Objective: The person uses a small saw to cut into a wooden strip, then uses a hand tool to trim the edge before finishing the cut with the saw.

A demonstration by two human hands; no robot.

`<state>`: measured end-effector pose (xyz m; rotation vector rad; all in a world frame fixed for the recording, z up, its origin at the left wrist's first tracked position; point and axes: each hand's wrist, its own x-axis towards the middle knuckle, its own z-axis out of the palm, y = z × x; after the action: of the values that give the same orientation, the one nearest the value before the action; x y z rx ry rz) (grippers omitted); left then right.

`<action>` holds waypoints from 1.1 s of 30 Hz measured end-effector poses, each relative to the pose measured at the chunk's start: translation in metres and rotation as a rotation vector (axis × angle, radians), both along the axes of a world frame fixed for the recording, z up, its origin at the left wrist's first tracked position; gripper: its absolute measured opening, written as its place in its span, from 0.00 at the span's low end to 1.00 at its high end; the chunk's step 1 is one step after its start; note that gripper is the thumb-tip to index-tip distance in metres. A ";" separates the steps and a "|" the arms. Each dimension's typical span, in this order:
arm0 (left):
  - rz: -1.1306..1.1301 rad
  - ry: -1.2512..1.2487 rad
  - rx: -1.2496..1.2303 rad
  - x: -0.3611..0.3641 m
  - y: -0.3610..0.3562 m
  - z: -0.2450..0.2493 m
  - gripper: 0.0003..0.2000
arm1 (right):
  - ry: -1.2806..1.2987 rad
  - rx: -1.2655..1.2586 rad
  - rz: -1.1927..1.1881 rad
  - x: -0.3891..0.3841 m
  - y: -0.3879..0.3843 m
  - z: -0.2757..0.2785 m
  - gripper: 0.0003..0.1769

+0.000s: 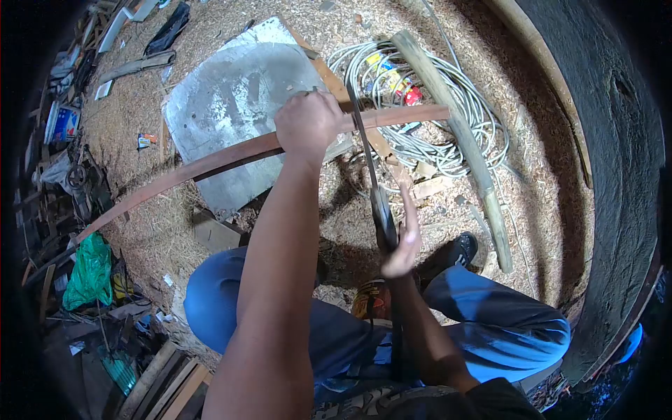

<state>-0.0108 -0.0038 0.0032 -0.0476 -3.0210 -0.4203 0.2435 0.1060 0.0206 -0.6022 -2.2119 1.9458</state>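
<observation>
A long, slightly curved reddish-brown wooden strip [210, 161] runs from the far left to a wooden pole on the right. My left hand [308, 122] is closed around this strip, right of its middle. Just right of that hand, a long-bladed tool [367, 150] crosses the strip, its blade seen almost edge-on; I cannot make out teeth. My right hand [402, 245] is at the tool's dark handle, with some fingers stretched forward along it and the palm against it. The fingers on the far side are hidden. Beneath the strip lies a worn grey metal sheet [245, 77].
A coil of pale cable [483, 129] lies under the wooden pole [437, 87], around a colourful container [395, 75]. Wood shavings cover the ground. At the right stands a large dark timber [619, 196]. A green plastic bag [89, 273] and scrap wood [168, 381] are at the left.
</observation>
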 end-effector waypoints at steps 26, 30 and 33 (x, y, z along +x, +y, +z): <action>-0.020 0.012 0.011 0.000 0.000 -0.003 0.22 | 0.004 0.040 0.001 -0.054 -0.003 0.006 0.30; -0.008 0.047 0.011 -0.001 0.000 -0.004 0.21 | -0.060 -0.028 0.025 -0.005 -0.003 0.016 0.26; -0.002 0.048 0.015 -0.002 -0.001 -0.003 0.21 | -0.054 0.061 0.051 -0.009 -0.001 0.028 0.23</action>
<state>-0.0130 -0.0043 0.0005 -0.0591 -2.9702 -0.4358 0.2349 0.1045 0.0483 -0.6022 -2.3317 1.8995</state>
